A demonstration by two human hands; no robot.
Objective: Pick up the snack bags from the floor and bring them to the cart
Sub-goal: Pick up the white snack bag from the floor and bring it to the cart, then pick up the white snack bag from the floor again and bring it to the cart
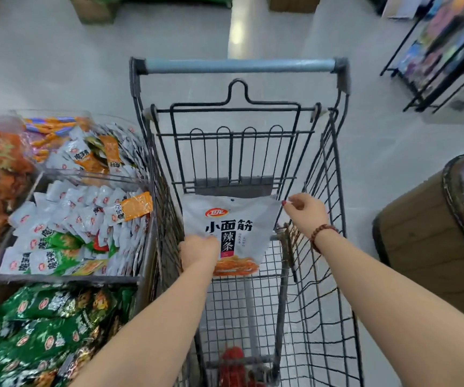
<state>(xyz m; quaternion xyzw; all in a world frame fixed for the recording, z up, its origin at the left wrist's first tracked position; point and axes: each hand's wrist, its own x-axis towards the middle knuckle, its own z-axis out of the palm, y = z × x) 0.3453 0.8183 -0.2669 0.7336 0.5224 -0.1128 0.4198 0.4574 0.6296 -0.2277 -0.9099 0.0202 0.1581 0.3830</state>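
Observation:
A white snack bag (233, 219) with black characters and an orange picture at its bottom hangs inside the wire shopping cart (323, 191). My left hand (198, 251) grips the bag's lower left edge. My right hand (304, 212) pinches its upper right corner, and a bead bracelet sits on that wrist. The bag is just below the cart's folded child seat flap, above the mesh floor. The cart's blue handle (239, 65) is at the far end from me.
Clear bins (91, 177) of small white, orange and green snack packets stand close against the cart's left side. A brown wooden barrel display (420, 241) is on the right. A black wire rack (434, 57) stands far right. Something red (233, 358) lies under the cart.

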